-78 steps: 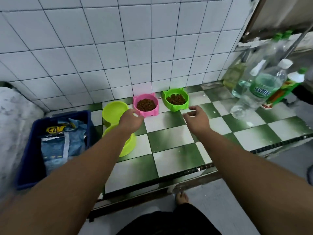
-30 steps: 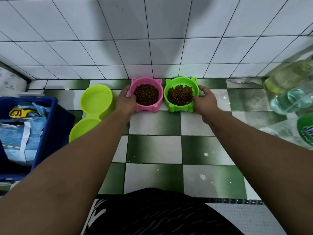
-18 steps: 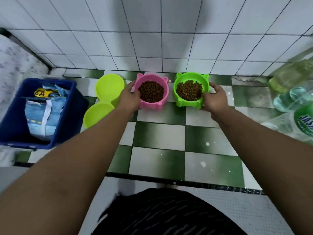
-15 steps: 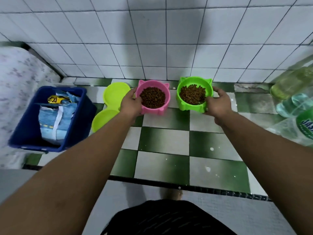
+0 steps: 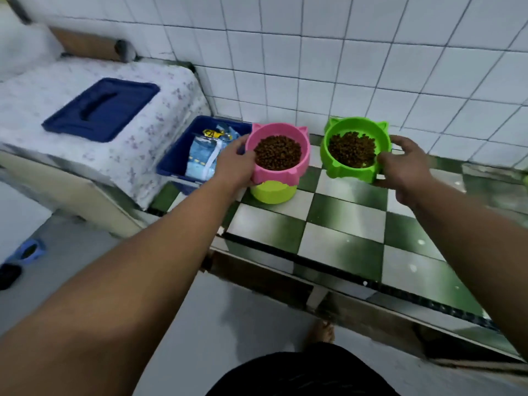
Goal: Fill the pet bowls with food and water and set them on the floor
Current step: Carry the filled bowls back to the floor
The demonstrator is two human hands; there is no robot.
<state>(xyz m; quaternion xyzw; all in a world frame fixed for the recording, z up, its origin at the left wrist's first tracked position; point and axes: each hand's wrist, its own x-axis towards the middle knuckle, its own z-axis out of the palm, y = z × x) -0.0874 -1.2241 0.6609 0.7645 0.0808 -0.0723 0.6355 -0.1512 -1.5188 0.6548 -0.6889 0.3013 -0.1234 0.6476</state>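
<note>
A pink cat-eared bowl full of brown kibble is held in the air by my left hand, which grips its left side. My right hand grips the right side of a green cat-eared bowl, also full of kibble and lifted off the counter. Under the pink bowl a yellow-green double bowl rests on the green-and-white checkered counter, mostly hidden by the pink one.
A blue bin holding a light-blue pet food bag stands at the counter's left end. Its blue lid lies on a flowery cloth-covered surface further left. Grey floor below shows my foot and a blue slipper.
Both hands have raised the two filled bowls off the counter and carried them toward me. My view has swung left, bringing the covered surface, the lid and the floor into sight; the bottles have gone out of view.
</note>
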